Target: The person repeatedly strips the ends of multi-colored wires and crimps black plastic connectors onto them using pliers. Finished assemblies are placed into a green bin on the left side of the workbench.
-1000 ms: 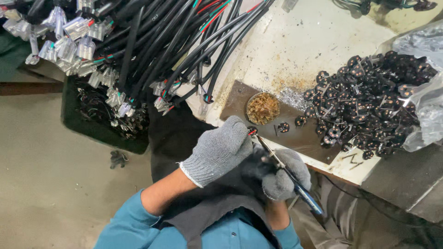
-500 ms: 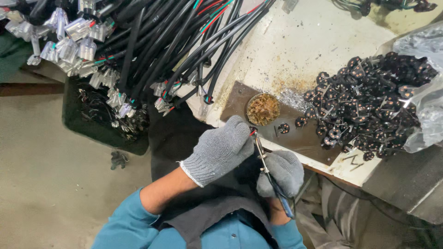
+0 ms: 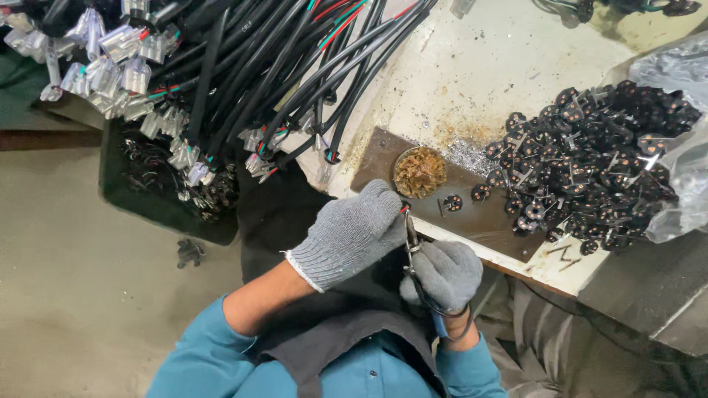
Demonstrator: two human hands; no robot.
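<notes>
Both gloved hands sit close together at the near edge of the surface (image 3: 479,66). The left hand (image 3: 350,234) has its fingers curled shut, pinching a thin red-tipped wire end (image 3: 404,209) at the fingertips. The right hand (image 3: 445,271) is wrapped tight around a slim metal tool (image 3: 410,237) with a blue handle, its tip pointing up and meeting that wire just beside the left fingertips. Just beyond them, a small round tin (image 3: 420,172) holds brownish crumbly stuff (what it is, hard to tell). To the right, a clear plastic bag (image 3: 682,184) spills a heap of black plug parts (image 3: 590,166). Black cables (image 3: 280,74) hang over at left.
</notes>
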